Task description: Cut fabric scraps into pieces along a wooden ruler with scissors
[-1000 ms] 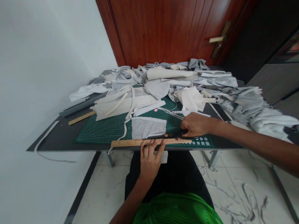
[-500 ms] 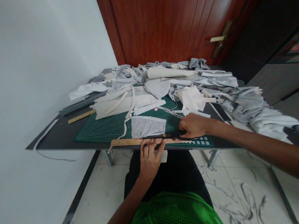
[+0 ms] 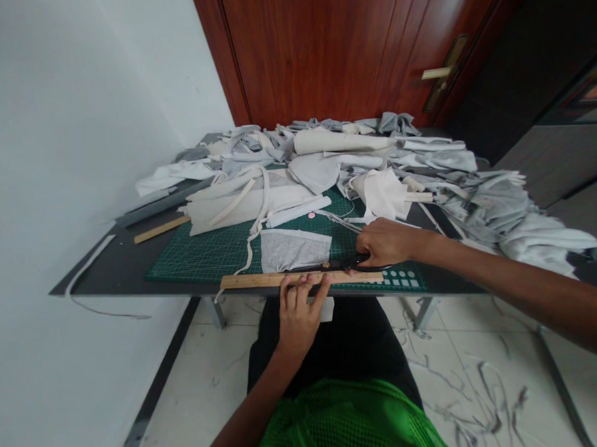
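Note:
A wooden ruler (image 3: 261, 281) lies along the table's front edge, over the green cutting mat (image 3: 205, 258). My left hand (image 3: 299, 310) presses its fingertips on the ruler from above, fingers spread, thumb apart. The black scissors (image 3: 325, 267) are in my right hand (image 3: 384, 241), which is wrapped around their handles. Their blades point left along the ruler's far edge, at the near edge of a grey fabric piece (image 3: 296, 249). A pale scrap (image 3: 327, 309) hangs below the table edge beside my left hand. Whether the blades are parted is too small to tell.
Heaps of grey and white fabric (image 3: 497, 203) cover the back and right of the table. A cream cloth (image 3: 257, 202) and cut strips lie on the mat. A second wooden stick (image 3: 161, 229) lies left. Thin offcuts (image 3: 495, 400) are scattered on the tiled floor.
The view has shifted very slightly. My right hand keeps its grip on the scissors by the ruler, and my left hand stays on the ruler.

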A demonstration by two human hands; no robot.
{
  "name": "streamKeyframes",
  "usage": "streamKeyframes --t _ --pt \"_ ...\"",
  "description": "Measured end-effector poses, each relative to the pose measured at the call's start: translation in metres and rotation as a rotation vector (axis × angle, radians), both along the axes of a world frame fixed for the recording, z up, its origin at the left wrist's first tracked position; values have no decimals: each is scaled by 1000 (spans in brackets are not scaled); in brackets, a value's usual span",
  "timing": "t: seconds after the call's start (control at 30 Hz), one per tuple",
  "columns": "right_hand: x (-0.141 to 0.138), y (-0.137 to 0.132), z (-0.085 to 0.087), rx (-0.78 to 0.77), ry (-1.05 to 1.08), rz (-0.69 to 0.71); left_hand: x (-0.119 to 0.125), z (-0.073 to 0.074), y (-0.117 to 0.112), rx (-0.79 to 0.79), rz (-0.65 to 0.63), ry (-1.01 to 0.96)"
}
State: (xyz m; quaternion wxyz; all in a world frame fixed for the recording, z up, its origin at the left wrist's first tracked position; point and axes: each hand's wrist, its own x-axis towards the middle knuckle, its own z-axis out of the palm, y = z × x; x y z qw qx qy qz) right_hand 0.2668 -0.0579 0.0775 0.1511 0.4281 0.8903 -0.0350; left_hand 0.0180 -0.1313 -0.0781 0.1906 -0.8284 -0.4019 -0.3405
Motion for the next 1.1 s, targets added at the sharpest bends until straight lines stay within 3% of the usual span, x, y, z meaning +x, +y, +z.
streamKeyframes --t 0.37,0.7,0.8,0.93,1.1 --pt "13 1 -11 -53 72 -34 -1 -1 -1 -6 14 16" --pt "61 -4 -1 -341 119 -212 0 -1 -2 -1 8 -7" --pt "74 -8 -1 -518 232 -279 1 -1 -2 0 12 -1" --pt "67 -14 5 -770 340 -320 1 0 -2 9 3 -9" --pt "39 -7 11 -703 309 -269 1 -1 -2 12 -1 -17"
